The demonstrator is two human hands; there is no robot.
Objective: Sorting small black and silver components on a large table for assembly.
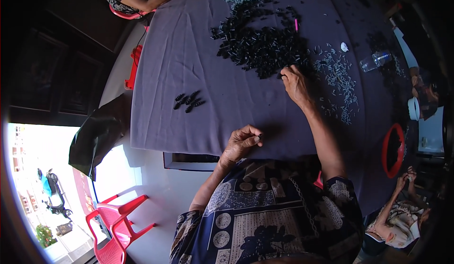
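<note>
Red basin (385,147) holding black pieces (395,151)

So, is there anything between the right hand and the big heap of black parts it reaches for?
Nothing visible. The right hand already touches the near edge of the heap of black parts on the grey cloth. The left hand stays near the body, pinching one small black piece.

Short-sleeved patterned garment, dark blue and cream

The garment (265,212) carries round medallions, striped panels and dark flower shapes; its short sleeves end above the elbows, leaving both forearms bare, with no rings or bangles visible on either hand.
</note>
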